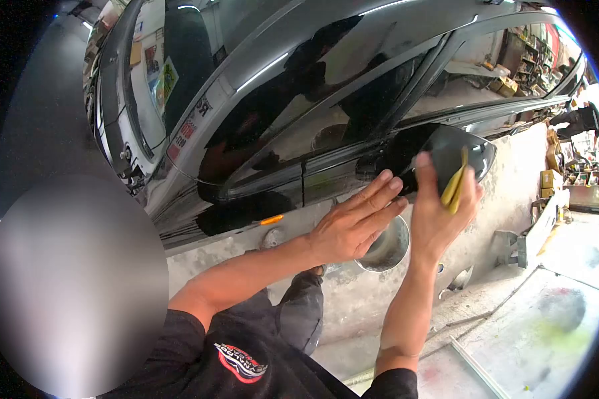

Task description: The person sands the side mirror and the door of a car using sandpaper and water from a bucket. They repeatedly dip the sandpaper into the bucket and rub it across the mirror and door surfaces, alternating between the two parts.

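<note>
A glossy black side mirror (446, 149) sticks out from the side of a black car (259, 139). My right hand (439, 206) presses a folded yellow piece of cloth or paper (453, 189) against the mirror cover. Its fingers are bent around the yellow piece, whose exact material I cannot make out. To the left of it, my left hand (359, 223) has its fingers stretched out, with the tips at the mirror's lower edge. Nothing shows in that hand.
Below the hands a round bucket (385, 246) stands on the concrete floor (472, 246). A small orange part (271, 219) shows on the car's lower side. Boxes (551, 179) and a person in dark clothes (582, 121) are at the far right. Paint-stained panels (546, 326) lie at lower right.
</note>
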{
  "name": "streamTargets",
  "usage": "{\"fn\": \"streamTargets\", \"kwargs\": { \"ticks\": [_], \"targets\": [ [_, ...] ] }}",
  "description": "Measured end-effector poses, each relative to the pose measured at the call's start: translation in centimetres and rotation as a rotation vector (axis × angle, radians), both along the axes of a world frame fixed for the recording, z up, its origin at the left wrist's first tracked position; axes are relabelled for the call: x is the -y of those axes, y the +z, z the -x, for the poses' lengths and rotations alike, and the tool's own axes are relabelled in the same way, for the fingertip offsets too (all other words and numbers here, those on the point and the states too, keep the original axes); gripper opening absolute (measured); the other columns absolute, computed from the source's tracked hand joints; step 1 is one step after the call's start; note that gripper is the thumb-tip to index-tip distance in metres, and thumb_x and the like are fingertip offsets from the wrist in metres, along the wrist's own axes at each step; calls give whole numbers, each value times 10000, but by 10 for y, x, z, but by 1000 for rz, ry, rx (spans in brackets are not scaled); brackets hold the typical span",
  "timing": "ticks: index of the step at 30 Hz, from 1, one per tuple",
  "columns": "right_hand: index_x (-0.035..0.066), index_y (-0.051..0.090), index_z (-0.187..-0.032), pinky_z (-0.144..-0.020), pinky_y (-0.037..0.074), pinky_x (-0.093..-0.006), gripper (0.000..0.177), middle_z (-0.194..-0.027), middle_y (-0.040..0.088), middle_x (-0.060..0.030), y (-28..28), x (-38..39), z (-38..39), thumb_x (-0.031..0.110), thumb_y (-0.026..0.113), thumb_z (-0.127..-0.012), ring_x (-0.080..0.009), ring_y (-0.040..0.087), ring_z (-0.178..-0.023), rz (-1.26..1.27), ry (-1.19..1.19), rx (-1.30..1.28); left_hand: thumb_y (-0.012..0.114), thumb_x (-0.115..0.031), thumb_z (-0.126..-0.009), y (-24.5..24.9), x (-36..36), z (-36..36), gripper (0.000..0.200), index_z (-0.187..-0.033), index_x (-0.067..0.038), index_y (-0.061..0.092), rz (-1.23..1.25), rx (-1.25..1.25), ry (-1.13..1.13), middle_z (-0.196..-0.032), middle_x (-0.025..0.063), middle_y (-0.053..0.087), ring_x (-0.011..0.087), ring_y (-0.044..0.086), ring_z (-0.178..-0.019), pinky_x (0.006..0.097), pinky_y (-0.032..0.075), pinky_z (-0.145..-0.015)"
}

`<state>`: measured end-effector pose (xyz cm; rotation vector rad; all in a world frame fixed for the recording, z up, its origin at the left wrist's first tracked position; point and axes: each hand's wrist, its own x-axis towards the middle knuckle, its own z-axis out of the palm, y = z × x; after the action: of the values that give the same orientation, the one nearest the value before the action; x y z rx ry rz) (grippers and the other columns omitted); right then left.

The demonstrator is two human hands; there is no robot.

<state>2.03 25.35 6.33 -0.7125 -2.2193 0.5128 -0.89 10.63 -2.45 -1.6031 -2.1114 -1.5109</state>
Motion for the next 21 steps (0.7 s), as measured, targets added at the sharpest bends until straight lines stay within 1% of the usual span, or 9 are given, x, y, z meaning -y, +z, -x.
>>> {"fn": "streamTargets", "kwargs": {
  "ticks": [3, 7, 9, 12, 15, 16, 17, 19, 21],
  "targets": [
    [39, 596, -777, -797, 414, -477, 372, -757, 642, -140, 17, -15, 27, 297, 864, -786, -394, 551, -811, 76, -71, 35, 606, 9, -945, -3, 0, -1, 544, -1477, 45, 494, -5, 41, -17, -1611, 258, 364, 424, 339, -1507, 485, 327, -1231],
    [34, 588, -766, -824, 416, -483, 378, -760, 654, -151, 0, 8, 6, 292, 862, -800, -401, 570, -824, -18, -36, -35, 615, -29, -965, 0, 3, -2, 603, -1525, 58, 409, -57, 208, -28, -1619, 266, 344, 410, 325, -1516, 469, 315, -1236],
    [39, 595, -772, -845, 428, -460, 359, -739, 654, -154, 0, 15, 5, 275, 863, -808, -405, 581, -773, -85, -25, -2, 638, -58, -970, 6, 4, -3, 645, -1545, 56, 368, -79, 334, -7, -1619, 261, 342, 411, 309, -1521, 467, 317, -1236],
    [32, 591, -785, -847, 440, -429, 361, -698, 642, -157, 13, -8, 26, 264, 868, -799, -407, 569, -716, -70, -66, -12, 637, -140, -983, 8, -10, 6, 692, -1559, 83, 324, -137, 331, -1, -1617, 289, 336, 407, 308, -1525, 445, 274, -1243],
    [-6, 710, -970, -793, 491, -434, 358, -869, 720, -159, 6, -28, 32, 280, 870, -826, -331, 616, -713, 112, 44, -161, 635, -201, -998, 17, -31, 23, 708, -1562, 82, 315, -220, 383, 12, -1614, 300, 331, 408, 299, -1527, 447, 266, -1244],
    [-32, 715, -1115, -816, 532, -401, 412, -1003, 740, -133, 6, -24, 28, 253, 863, -857, -254, 663, -824, 188, 133, -283, 631, -237, -1008, 17, -37, 28, 717, -1564, 82, 310, -218, 404, 25, -1614, 304, 328, 408, 301, -1526, 449, 277, -1239],
    [-57, 694, -1156, -859, 554, -363, 411, -1027, 739, -99, 10, -16, 19, 204, 848, -878, -222, 675, -889, 377, 106, -334, 633, -247, -1009, 16, -40, 28, 721, -1564, 81, 310, -223, 418, 38, -1613, 305, 328, 409, 302, -1525, 452, 278, -1239],
    [-47, 635, -1271, -924, 542, -359, 490, -1118, 716, -100, 6, -11, -2, 175, 839, -884, -210, 668, -963, 427, -39, -292, 636, -265, -1010, 11, -42, 28, 730, -1564, 81, 310, -230, 448, 65, -1612, 307, 327, 411, 304, -1523, 457, 280, -1239],
    [-61, 562, -1347, -968, 520, -355, 572, -1238, 671, -120, -5, -3, -18, 163, 827, -892, -191, 641, -1062, 493, -180, -405, 629, -294, -1017, 2, -37, 13, 735, -1570, 70, 308, -272, 437, 103, -1613, 308, 324, 420, 295, -1525, 465, 275, -1243]
  ]
}}
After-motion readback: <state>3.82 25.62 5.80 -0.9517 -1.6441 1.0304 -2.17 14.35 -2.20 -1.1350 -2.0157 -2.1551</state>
